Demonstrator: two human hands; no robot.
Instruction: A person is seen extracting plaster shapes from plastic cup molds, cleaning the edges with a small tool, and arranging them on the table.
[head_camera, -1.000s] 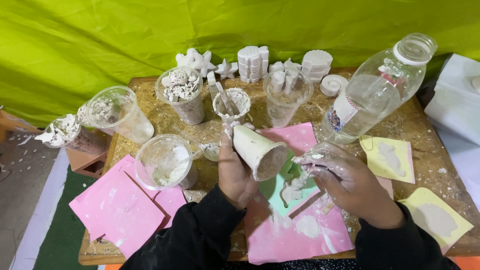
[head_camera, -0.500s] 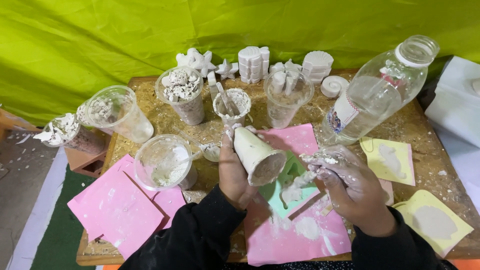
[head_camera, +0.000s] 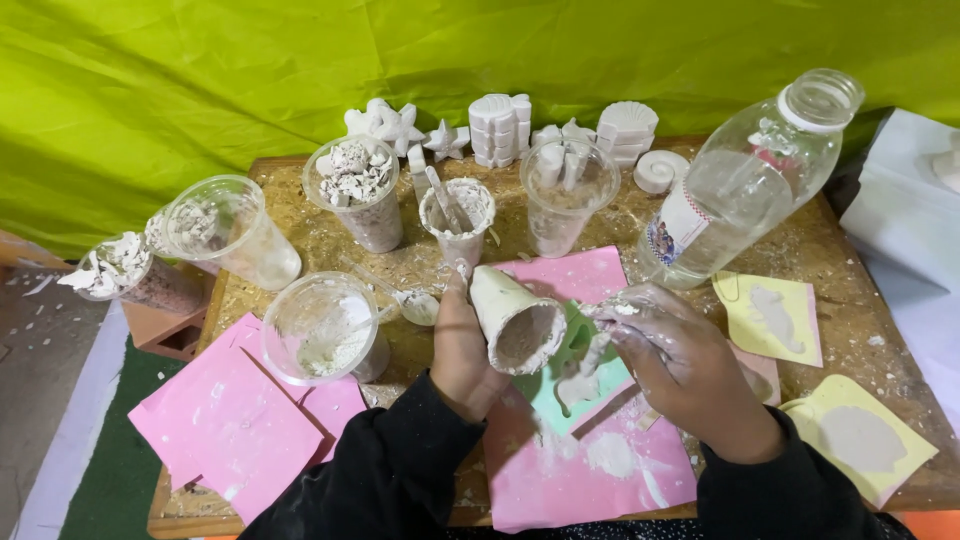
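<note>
My left hand (head_camera: 462, 345) grips a plaster-caked cup (head_camera: 515, 318), tipped on its side with its mouth toward me. Just below the cup lies a green mold (head_camera: 580, 378) with white plaster in its cavity, resting on a pink sheet (head_camera: 590, 470). My right hand (head_camera: 685, 365), smeared with white plaster, hovers over the mold's right side; its fingers are curled and I cannot see whether they pinch anything.
A wooden table (head_camera: 850, 270) carries several clear cups of plaster (head_camera: 325, 330), a tilted plastic bottle (head_camera: 745, 185), white cast figures (head_camera: 500, 125) at the back, yellow molds (head_camera: 770, 315) at right, pink sheets (head_camera: 225, 420) at left. Green cloth hangs behind.
The cup has tilted slightly lower toward the green mold, and my right hand has shifted a little toward the mold's right side.
</note>
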